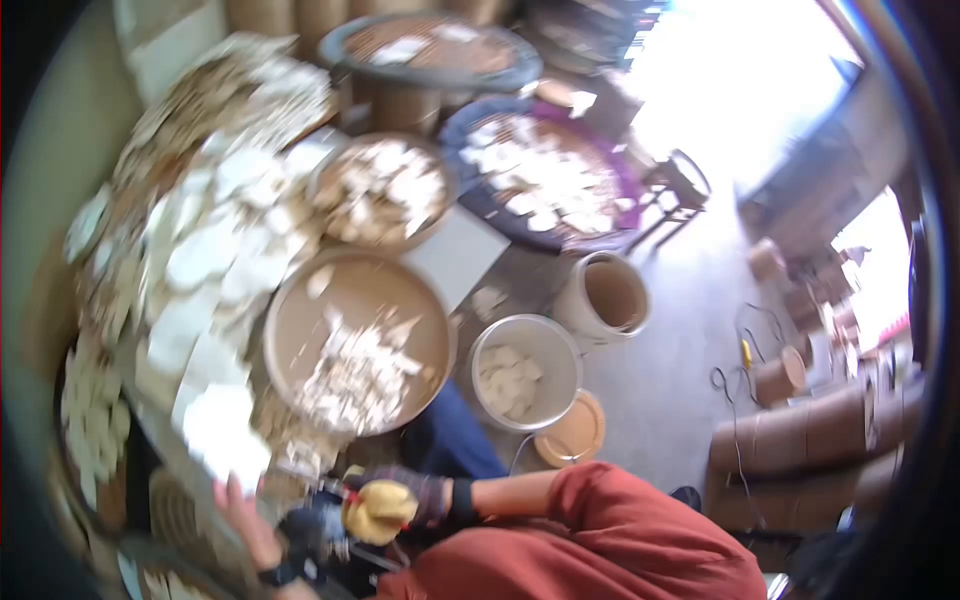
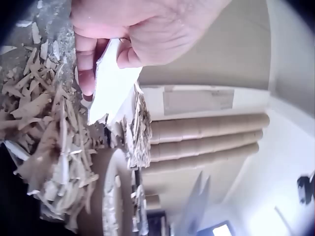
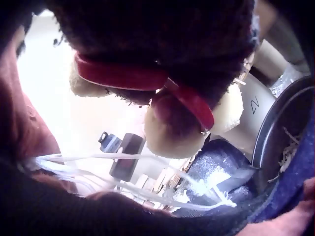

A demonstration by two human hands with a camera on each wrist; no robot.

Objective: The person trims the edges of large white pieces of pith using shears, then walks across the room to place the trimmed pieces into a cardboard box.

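My bare left hand (image 1: 245,515) pinches a thin white sheet-like piece (image 2: 115,81) between thumb and fingers; one end of it looks jagged. In the head view that piece shows as a bright, blurred shape just beyond the fingers. My right hand (image 1: 385,508) is close to the left one, in a dark knitted glove with yellowish finger covers (image 3: 174,132) and red bands (image 3: 123,73). A slim metallic part (image 1: 310,478) lies beside it, blurred; I cannot tell whether the hand grips it.
Pale shavings (image 2: 54,123) lie by the left hand. A large tan basin (image 1: 285,350) holds shavings, and a white bucket (image 1: 575,375) holds pale pieces. White pieces are heaped (image 1: 215,250) on the left. Further off stand an open drum (image 1: 570,310), a stool (image 1: 680,190) and round trays.
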